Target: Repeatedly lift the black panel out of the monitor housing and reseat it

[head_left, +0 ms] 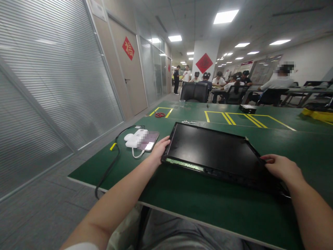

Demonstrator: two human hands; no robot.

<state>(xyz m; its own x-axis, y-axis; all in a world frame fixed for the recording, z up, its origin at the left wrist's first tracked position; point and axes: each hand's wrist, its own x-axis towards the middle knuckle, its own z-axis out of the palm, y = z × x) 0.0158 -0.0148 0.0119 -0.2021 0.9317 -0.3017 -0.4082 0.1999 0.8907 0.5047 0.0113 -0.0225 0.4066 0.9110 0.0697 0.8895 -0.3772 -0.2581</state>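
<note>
A black flat display panel (208,146) lies tilted before me, its dark screen facing up. A shiny, greenish strip shows along its near left edge. My left hand (161,149) grips the panel's left side, with the fingers partly behind the frame. At the right side, my right hand (282,168) has its thumb and fingers closed on the edge. The panel's underside is hidden, so I cannot tell how much of it rests on the green table (182,194).
Left of the panel are a phone (152,139), a white device (135,138) with a cable, and a black cord (118,152). Red-handled scissors (159,114), a clear cup (182,103) and a black box (247,109) stand farther back. Several people sit beyond the black chair (194,91).
</note>
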